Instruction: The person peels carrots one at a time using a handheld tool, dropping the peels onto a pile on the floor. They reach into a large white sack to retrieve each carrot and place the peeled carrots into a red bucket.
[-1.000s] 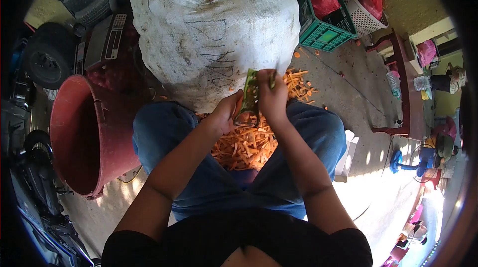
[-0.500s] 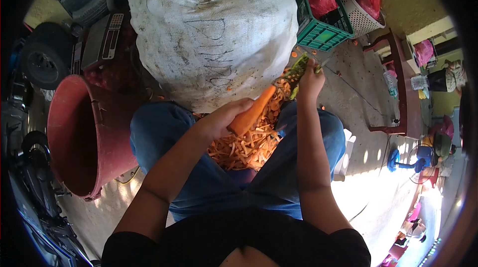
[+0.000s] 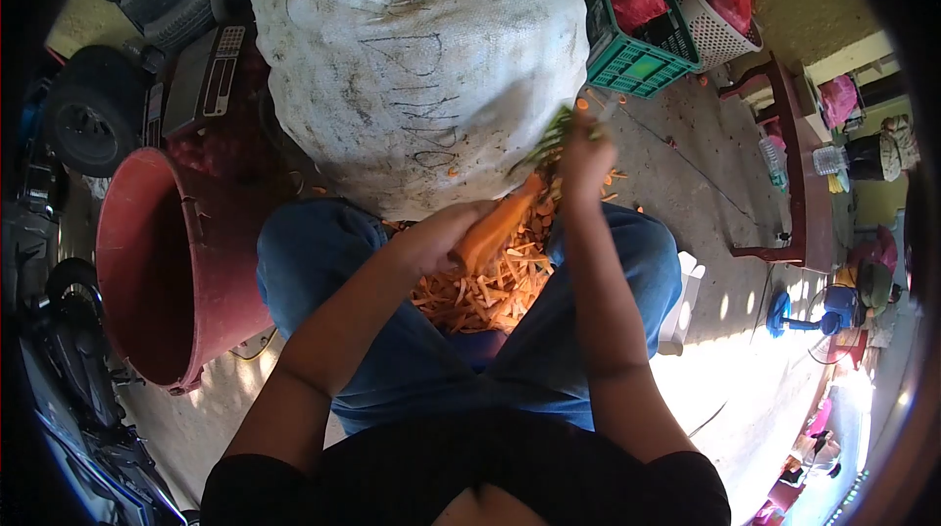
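A large orange carrot [image 3: 495, 230] is held at its thick end by my left hand [image 3: 441, 237], its narrow end pointing up and right. My right hand [image 3: 586, 155], blurred by motion, grips a green tool [image 3: 552, 137] whose shape is smeared; it is close to the carrot's narrow end. Below both hands, between my knees, lies a heap of orange strips and slices [image 3: 495, 293]. What holds the heap is mostly hidden.
A big white sack [image 3: 421, 75] with carrots in its mouth stands ahead. At left lies a red tub [image 3: 196, 271]. A green crate [image 3: 637, 60], a white basket [image 3: 711, 31] and a wooden frame [image 3: 799, 183] are at right. Slices dot the floor.
My right hand has moved left and slightly down with the green tool, bringing it nearer the carrot's narrow end. My left hand has barely moved.
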{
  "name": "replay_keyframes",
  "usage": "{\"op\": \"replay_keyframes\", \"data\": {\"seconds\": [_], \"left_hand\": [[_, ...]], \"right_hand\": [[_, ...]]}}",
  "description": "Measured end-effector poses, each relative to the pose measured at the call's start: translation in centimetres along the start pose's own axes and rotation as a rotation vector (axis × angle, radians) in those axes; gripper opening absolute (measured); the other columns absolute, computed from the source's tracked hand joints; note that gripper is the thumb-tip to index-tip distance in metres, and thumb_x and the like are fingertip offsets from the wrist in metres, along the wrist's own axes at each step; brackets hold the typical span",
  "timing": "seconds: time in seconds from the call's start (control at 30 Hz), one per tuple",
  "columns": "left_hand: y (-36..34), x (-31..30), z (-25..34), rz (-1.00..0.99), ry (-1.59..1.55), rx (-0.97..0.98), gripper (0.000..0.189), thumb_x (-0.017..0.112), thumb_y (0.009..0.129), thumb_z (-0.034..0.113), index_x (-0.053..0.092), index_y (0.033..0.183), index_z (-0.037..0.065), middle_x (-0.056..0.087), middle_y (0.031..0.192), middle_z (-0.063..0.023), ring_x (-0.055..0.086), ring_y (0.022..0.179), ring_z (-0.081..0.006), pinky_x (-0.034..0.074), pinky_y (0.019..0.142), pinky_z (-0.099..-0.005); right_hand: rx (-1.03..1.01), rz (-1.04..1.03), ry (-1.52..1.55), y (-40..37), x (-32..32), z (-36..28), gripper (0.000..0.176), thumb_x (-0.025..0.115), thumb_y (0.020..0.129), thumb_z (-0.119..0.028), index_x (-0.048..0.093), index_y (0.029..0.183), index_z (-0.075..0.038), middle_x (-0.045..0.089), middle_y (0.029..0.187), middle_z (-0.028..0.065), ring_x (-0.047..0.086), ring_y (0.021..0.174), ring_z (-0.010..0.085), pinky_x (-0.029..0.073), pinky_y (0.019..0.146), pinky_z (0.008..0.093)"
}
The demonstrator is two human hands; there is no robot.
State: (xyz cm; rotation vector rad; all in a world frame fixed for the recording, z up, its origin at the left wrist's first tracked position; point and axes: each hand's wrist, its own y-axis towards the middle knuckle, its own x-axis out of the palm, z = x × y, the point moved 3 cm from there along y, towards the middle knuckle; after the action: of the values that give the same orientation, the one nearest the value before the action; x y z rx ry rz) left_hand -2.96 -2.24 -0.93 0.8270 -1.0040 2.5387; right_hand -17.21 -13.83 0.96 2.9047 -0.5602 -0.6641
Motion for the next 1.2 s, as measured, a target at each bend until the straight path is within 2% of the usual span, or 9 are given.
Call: {"op": "replay_keyframes", "data": {"seconds": [0.07,0.13,0.27,0.33,0.4,0.43,0.53,0.83,1.2], "left_hand": [[-0.3,0.5,-1.0,-0.205,0.104,-0.101,0.034,0.031,0.087,0.027,0.041,0.106,0.001,0.054,0.083,-0.0089,0.055,0.068,-0.0152,0.047,0.057,-0.0282],[-0.7,1.2,-0.8,-0.040,0.094,-0.068,0.035,0.033,0.087,0.029,0.041,0.105,0.001,0.053,0.076,-0.0083,0.053,0.064,-0.0143,0.047,0.053,-0.0266],[1.0,-0.4,0.3,-0.163,-0.179,0.086,0.032,0.032,0.087,0.028,0.042,0.103,0.001,0.053,0.077,-0.0094,0.053,0.061,-0.0158,0.047,0.052,-0.0265],[1.0,-1.1,0.1,-0.179,-0.213,0.094,0.031,0.032,0.087,0.027,0.043,0.102,0.002,0.053,0.078,-0.0096,0.053,0.061,-0.0163,0.047,0.052,-0.0268],[1.7,-1.1,0.1,-0.032,-0.264,0.115,0.030,0.030,0.087,0.026,0.045,0.099,0.003,0.053,0.081,-0.0093,0.053,0.061,-0.0174,0.047,0.054,-0.0289],[1.4,-0.6,0.5,0.180,-0.298,0.115,0.029,0.029,0.087,0.025,0.046,0.098,0.004,0.053,0.082,-0.0091,0.054,0.062,-0.0183,0.047,0.056,-0.0320],[2.9,-1.7,-0.5,0.199,-0.486,0.138,0.029,0.027,0.087,0.023,0.046,0.099,0.004,0.053,0.082,-0.0090,0.054,0.064,-0.0189,0.047,0.058,-0.0345],[2.1,-1.9,-0.3,0.143,-0.336,0.107,0.029,0.025,0.087,0.024,0.045,0.099,0.006,0.052,0.079,-0.0085,0.053,0.067,-0.0190,0.046,0.056,-0.0349],[3.1,-1.7,-1.2,-0.002,-0.509,0.154,0.032,0.028,0.088,0.026,0.044,0.102,0.004,0.054,0.092,-0.0098,0.054,0.077,-0.0208,0.046,0.065,-0.0340]], "right_hand": [[0.031,0.221,0.127,3.6,-2.7,1.8,0.021,0.049,0.081,-0.017,0.056,0.073,0.001,0.054,0.056,0.0077,0.048,0.047,0.0155,0.037,0.044,0.0274],[0.069,0.302,0.132,4.4,-3.8,2.1,0.023,0.048,0.081,-0.019,0.055,0.073,0.001,0.053,0.055,0.0063,0.046,0.046,0.0145,0.037,0.044,0.0272],[-0.043,0.142,0.078,2.8,-3.1,1.6,0.026,0.048,0.082,-0.022,0.053,0.073,0.002,0.051,0.058,0.0041,0.044,0.049,0.0101,0.036,0.045,0.0252],[-0.097,-0.014,0.351,0.1,-1.0,-0.3,0.024,0.048,0.081,-0.024,0.053,0.073,-0.002,0.048,0.059,-0.0007,0.041,0.050,0.0071,0.034,0.047,0.0234],[0.222,-0.250,0.469,-2.3,-0.4,-2.3,0.027,0.048,0.082,-0.023,0.051,0.083,0.003,0.053,0.067,0.0042,0.045,0.061,0.0098,0.037,0.054,0.0232],[0.203,-0.299,0.421,-3.2,0.3,-2.4,0.027,0.048,0.082,-0.023,0.052,0.083,0.004,0.053,0.067,0.0052,0.046,0.061,0.0110,0.038,0.055,0.0247],[-0.118,-0.400,0.204,-5.1,1.4,-3.2,0.026,0.047,0.082,-0.022,0.053,0.079,0.003,0.053,0.063,0.0104,0.048,0.058,0.0155,0.040,0.056,0.0303],[0.012,-0.116,0.289,-1.1,-0.4,-0.8,0.027,0.046,0.083,-0.022,0.052,0.078,0.004,0.050,0.058,0.0036,0.044,0.053,0.0095,0.036,0.050,0.0241],[-0.018,-0.313,0.307,-4.6,1.2,-2.7,0.025,0.047,0.082,-0.021,0.053,0.078,0.003,0.052,0.059,0.0084,0.047,0.054,0.0130,0.038,0.053,0.0276]]}}
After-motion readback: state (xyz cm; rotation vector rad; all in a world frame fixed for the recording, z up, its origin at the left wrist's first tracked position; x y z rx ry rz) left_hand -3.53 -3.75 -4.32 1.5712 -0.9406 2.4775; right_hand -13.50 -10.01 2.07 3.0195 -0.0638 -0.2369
